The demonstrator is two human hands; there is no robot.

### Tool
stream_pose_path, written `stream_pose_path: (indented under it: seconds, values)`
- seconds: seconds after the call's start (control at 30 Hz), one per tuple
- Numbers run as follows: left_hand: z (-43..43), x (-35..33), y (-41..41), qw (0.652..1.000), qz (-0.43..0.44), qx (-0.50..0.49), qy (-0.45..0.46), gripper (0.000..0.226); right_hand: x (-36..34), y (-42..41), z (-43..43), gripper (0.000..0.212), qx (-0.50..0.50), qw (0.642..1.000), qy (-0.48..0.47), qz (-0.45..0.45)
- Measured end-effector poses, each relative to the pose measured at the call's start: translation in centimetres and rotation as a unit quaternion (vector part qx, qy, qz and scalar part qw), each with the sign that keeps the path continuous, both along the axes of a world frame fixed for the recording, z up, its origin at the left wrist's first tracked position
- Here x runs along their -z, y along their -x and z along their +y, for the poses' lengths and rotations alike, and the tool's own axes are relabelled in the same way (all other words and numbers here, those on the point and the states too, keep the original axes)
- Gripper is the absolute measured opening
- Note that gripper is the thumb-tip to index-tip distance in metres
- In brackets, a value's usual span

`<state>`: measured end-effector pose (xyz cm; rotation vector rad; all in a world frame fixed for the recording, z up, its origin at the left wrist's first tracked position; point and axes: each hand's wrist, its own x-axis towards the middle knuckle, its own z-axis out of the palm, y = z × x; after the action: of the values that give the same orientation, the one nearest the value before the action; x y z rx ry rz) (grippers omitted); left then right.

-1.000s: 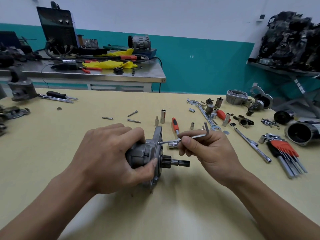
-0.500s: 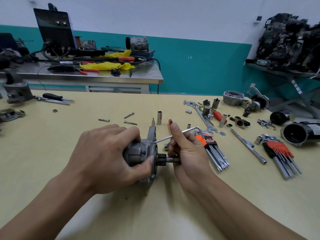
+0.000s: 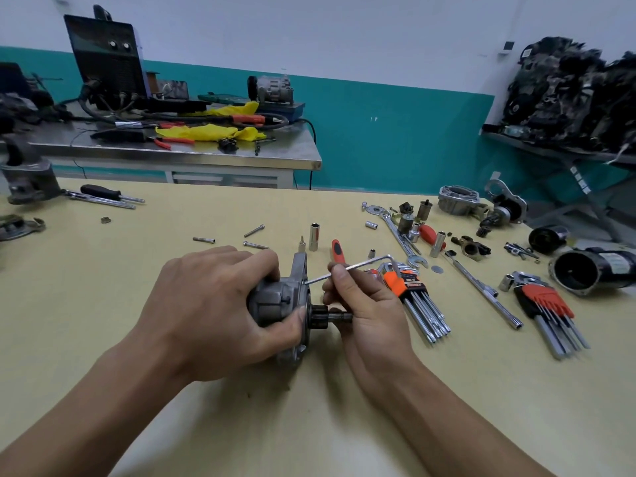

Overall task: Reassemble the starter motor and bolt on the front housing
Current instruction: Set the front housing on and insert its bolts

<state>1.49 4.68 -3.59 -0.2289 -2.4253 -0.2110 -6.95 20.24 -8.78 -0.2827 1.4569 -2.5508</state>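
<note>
The left hand (image 3: 213, 304) grips the motor (image 3: 275, 302), which lies sideways on the table (image 3: 86, 287). The right hand (image 3: 368, 304) pinches a hex key (image 3: 358, 266) whose tip meets the flange (image 3: 300, 270). Seated crooked or shallow, the key could slip and round the unseen bolt. A loosened grip would let the motor roll.

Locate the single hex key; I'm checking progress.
Head view, centre: right hand pinches the hex key, tip against the starter motor, above its shaft.
</note>
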Motion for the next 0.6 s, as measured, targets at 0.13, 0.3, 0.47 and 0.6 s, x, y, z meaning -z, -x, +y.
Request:
stream_pose_path:
  seconds: [0.13,0.3,0.47,0.6]
  values:
    - [0.0,0.0,0.1,1.000,-0.002,-0.004,0.007,0.040,0.1,-0.5,-1.2,0.017,0.073,0.995,0.017,-0.069]
    - [0.0,0.1,0.2,1.000,-0.002,-0.008,0.007,0.039,0.0,-0.6,-2.6,0.021,0.098,0.984,0.077,-0.130]
    - [-0.1,0.2,0.2,1.000,0.000,-0.007,0.004,0.040,0.1,-0.5,-2.5,0.014,0.079,0.984,0.096,-0.130]
    - [-0.1,0.2,0.3,1.000,0.001,-0.010,0.007,0.040,0.2,-0.1,-2.0,0.029,0.077,0.984,0.082,-0.139]
